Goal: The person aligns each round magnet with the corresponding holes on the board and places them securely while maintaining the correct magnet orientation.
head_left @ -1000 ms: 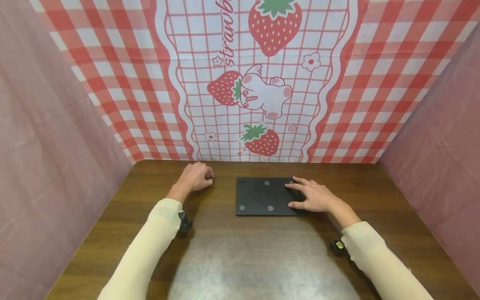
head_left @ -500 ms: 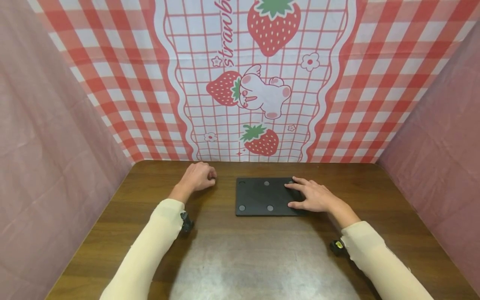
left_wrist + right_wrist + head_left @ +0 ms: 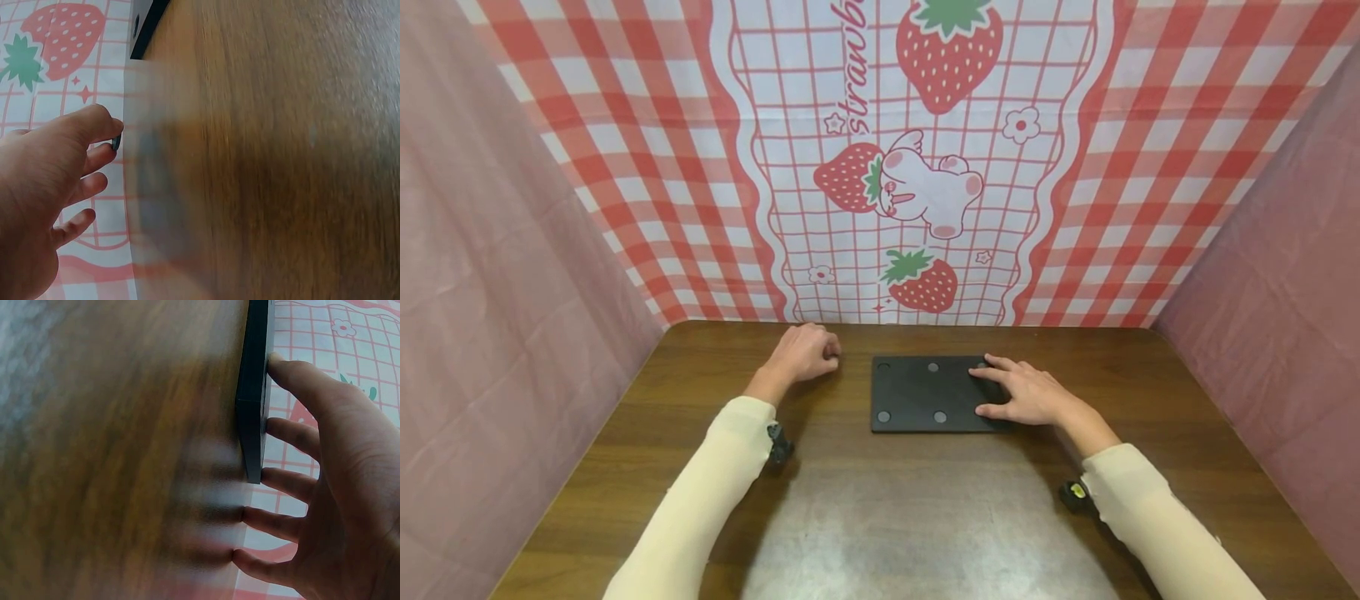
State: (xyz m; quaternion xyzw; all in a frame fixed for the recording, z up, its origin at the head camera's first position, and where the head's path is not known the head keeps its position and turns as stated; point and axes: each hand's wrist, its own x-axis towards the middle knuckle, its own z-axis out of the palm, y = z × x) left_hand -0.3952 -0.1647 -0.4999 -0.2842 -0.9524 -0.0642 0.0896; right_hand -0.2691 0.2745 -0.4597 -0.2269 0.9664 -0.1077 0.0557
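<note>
A flat black rectangular board [image 3: 913,390] lies on the table, with grey round spots along its long edges; the round spot [image 3: 883,365] at its far left corner looks dark inside. My left hand [image 3: 801,354] is to the left of the board, apart from it. In the left wrist view its thumb and index finger pinch a small thin dark disc [image 3: 117,142], seen nearly edge-on. Spread fingers of my right hand [image 3: 1033,393] rest on the board's right end. From the right wrist, the thumb and two fingertips touch the board's top [image 3: 269,394], with the other fingers past its end.
The brown wooden table [image 3: 880,508] reaches back to a red-and-white checked cloth [image 3: 662,167] with strawberry prints. Pink curtains [image 3: 512,292] hang on both sides. A small dark camera [image 3: 778,444] sits at the left wrist, another camera [image 3: 1075,495] at the right.
My left hand has moved slightly to the right, closer to the board, with its fingers still pinched. The right hand and the board have stayed in place.
</note>
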